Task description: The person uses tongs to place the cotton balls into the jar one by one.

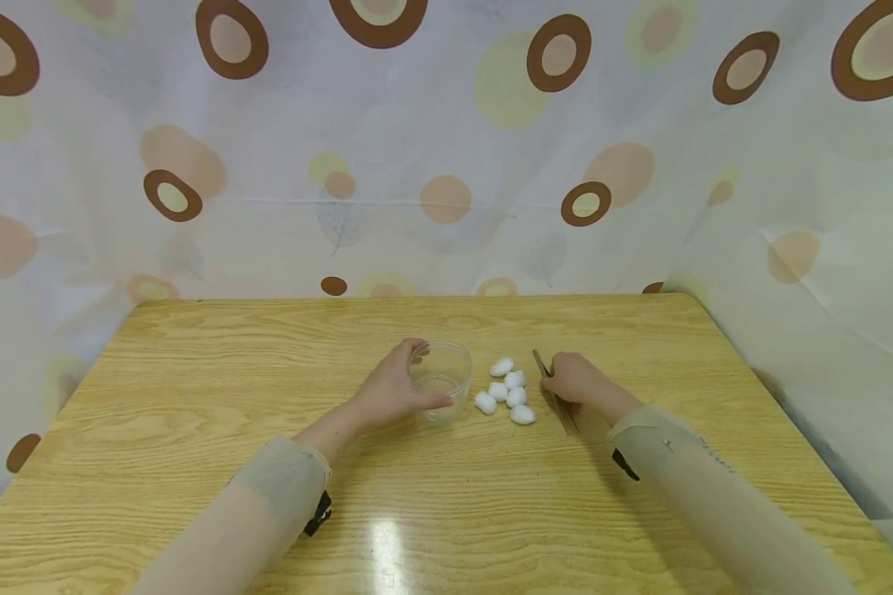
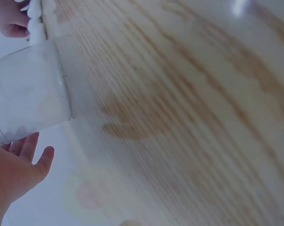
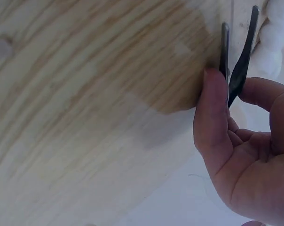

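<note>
In the head view, my left hand [image 1: 396, 387] curves round the left side of a clear plastic cup [image 1: 454, 372], thumb in front and fingers behind. The left wrist view has that cup [image 2: 29, 89] tipped sideways by the camera angle, the left hand [image 2: 17, 169] against its side. My right hand [image 1: 582, 382] holds metal tweezers [image 1: 539, 361] low over the table. Thumb and forefinger pinch them in the right wrist view, where the two arms of the tweezers [image 3: 245, 56] stand apart. Several white cotton balls [image 1: 499, 392] lie between the cup and the tweezers.
The wood-grain table [image 1: 231, 364] spreads under both hands. A white curtain [image 1: 387, 240] with brown and peach spots hangs along its back and sides. Light glares off the tabletop near the front.
</note>
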A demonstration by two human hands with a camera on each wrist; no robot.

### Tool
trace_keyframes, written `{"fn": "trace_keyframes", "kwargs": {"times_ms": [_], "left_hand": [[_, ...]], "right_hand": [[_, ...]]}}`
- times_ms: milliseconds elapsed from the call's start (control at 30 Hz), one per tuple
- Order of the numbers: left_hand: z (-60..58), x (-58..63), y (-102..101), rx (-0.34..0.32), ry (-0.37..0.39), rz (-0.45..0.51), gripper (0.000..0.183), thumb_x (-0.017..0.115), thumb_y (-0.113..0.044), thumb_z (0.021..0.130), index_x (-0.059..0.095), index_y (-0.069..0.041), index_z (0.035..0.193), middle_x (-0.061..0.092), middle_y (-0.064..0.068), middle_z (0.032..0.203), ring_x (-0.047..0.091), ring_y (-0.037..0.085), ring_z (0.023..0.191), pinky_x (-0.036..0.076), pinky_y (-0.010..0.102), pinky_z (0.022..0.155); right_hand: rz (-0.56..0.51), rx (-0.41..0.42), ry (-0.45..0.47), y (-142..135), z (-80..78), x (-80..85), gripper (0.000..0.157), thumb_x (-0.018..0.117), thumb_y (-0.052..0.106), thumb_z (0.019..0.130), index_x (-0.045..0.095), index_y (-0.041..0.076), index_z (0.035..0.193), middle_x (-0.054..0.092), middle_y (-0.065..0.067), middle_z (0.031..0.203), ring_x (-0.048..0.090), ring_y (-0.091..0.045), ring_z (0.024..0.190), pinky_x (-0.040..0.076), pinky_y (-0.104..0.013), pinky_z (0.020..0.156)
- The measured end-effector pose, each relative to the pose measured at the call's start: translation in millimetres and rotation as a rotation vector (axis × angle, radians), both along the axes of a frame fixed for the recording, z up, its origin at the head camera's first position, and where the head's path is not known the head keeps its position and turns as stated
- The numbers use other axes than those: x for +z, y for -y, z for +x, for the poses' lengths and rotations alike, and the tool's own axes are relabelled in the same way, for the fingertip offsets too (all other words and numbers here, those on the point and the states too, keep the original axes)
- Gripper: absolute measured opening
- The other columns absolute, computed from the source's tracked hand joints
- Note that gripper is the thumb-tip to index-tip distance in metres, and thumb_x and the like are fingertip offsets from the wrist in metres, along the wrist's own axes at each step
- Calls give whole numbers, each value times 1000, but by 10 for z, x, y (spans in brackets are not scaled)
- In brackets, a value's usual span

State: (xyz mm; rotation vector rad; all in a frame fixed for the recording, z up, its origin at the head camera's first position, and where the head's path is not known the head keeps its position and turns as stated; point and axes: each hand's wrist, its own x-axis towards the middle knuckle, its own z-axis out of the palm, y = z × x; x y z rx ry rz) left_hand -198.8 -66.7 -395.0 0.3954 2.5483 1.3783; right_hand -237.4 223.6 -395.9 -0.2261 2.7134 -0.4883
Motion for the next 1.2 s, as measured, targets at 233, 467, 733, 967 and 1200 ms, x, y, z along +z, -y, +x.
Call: {"fn": "trace_keyframes", "kwargs": {"times_ms": [233, 467, 733, 967, 1200], "left_hand": [[-11, 8, 1, -5, 7, -9, 89, 80, -34, 73, 29, -9, 143, 39, 6, 146, 37, 26, 134, 38, 45, 105], [-18, -15, 13, -14, -13, -15, 89, 79, -34, 74, 29, -9, 143, 39, 7, 145, 38, 26, 134, 41, 45, 101], [-23, -16, 2, -22, 5, 3, 91, 79, -36, 73, 28, -10, 143, 38, 7, 145, 37, 26, 134, 40, 45, 103], [-42, -34, 8, -22, 9, 12, 89, 79, -34, 74, 28, -11, 143, 38, 7, 145, 37, 26, 134, 39, 46, 103], [-41, -36, 13, -31, 14, 22, 89, 79, -33, 74, 28, -11, 143, 38, 7, 145, 36, 26, 135, 40, 46, 102]], "right_hand": [[-160, -85, 99, -135, -84, 17, 31, 46, 14, 93, 55, 4, 65, 50, 1, 48, 52, -7, 40, 48, -24, 45], [-553, -311, 299, -280, -138, 43, 33, 34, 18, 99, 48, -10, 108, 55, -4, 77, 56, -8, 58, 53, -23, 58], [-936, -451, 415, -424, -142, 88, 22, 33, 15, 100, 45, -3, 102, 57, 0, 76, 60, -9, 66, 55, -22, 65], [-1171, -555, 441, -496, -126, 144, 24, 39, 12, 99, 57, 5, 85, 60, -2, 73, 62, -11, 66, 54, -19, 66], [-1323, -617, 483, -539, -121, 173, 32, 41, 10, 99, 64, 8, 76, 62, -6, 77, 66, -15, 73, 55, -21, 73]]}}
